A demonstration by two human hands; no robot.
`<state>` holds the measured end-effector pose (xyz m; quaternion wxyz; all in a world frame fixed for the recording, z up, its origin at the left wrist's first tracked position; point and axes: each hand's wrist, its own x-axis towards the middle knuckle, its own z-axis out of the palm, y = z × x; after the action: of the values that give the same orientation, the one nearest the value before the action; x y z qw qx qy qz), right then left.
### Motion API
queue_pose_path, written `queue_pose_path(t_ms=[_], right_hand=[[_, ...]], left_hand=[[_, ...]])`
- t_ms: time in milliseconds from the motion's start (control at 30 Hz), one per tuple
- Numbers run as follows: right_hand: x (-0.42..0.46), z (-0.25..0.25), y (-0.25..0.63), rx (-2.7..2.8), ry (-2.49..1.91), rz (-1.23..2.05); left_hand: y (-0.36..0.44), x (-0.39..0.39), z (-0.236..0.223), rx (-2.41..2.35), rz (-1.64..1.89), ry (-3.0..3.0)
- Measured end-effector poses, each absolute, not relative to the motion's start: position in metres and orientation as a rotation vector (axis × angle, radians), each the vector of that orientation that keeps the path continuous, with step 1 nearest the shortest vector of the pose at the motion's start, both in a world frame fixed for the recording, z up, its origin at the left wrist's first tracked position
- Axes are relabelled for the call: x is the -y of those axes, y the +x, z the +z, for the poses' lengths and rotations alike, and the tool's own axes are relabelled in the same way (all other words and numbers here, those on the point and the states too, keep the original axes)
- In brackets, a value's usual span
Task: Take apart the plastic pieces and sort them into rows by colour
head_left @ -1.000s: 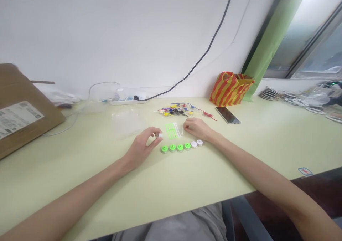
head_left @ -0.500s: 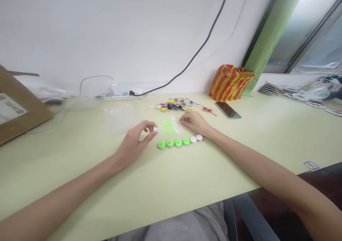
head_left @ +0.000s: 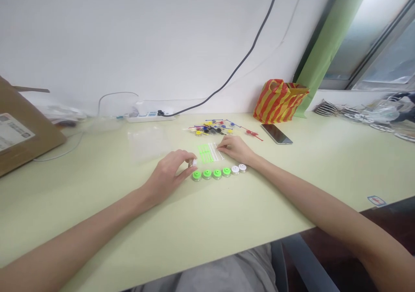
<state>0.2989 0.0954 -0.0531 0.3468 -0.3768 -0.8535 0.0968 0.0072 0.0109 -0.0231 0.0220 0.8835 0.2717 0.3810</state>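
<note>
My left hand (head_left: 170, 173) pinches a small white round piece (head_left: 193, 163) between thumb and fingertips, just above the left end of a row of small round pieces (head_left: 216, 172), green ones then two white ones. My right hand (head_left: 236, 148) rests on the table with its fingertips pressed together at the right edge of several thin green and white sticks (head_left: 210, 153) laid side by side. What those fingertips hold is too small to make out.
A heap of coloured small parts (head_left: 216, 129) lies behind the sticks. A phone (head_left: 276, 133) and a red-yellow striped bag (head_left: 279, 100) sit at the right, a power strip (head_left: 149, 116) by the wall, a cardboard box (head_left: 22, 130) at the left, a clear plastic bag (head_left: 149, 141).
My left hand has moved right and down with the white piece, closer to the row of round pieces. My right hand has barely shifted at the sticks.
</note>
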Motion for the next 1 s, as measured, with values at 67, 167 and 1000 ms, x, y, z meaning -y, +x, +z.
queue_pose_path(t_ms=[67,167,1000], right_hand=[[-0.0959,-0.0532,0.2997,2.213,-0.973,0.254],[-0.0954,-0.0524,0.2999,2.213,-0.971,0.247],[-0.0867,-0.0447,0.2972,2.233,-1.028,0.218]], left_hand=[[0.0073,-0.0116,-0.0237,-0.826,1.194,2.745],[0.0075,-0.0126,-0.0247,-0.795,1.200,2.771],[0.0089,-0.0112,-0.0225,-0.819,1.182,2.791]])
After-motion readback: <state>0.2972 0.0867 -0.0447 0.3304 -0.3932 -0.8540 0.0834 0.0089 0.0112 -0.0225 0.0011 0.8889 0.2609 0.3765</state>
